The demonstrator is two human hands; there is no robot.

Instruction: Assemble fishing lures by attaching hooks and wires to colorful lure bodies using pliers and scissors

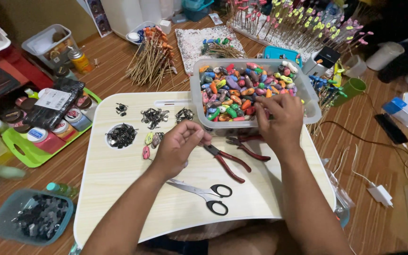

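A pale wood-grain lap counter (133,189) with rounded corners spans the middle of the view, resting over the person's legs above a brown striped floor. At its far right edge stands a clear rectangular plastic tub (313,109) heaped with small multicoloured painted lure-like pieces (242,92); its long axis runs left to right. The right hand (282,120) reaches forward into the tub's near right corner, fingers curled down among the pieces, so it is the nearer hand to them; whether it has already pinched one I cannot tell. The left hand (180,146) rests nearer the middle of the counter, fingers closed loosely around something small that is hidden from view. Between the hands lie red-handled pliers (227,163), handles pointing toward the person, and a second red-handled pair (246,144) just below the tub. Black-handled scissors (208,192) lie closest to the body. To the left sit little heaps of dark metal hooks (121,135).
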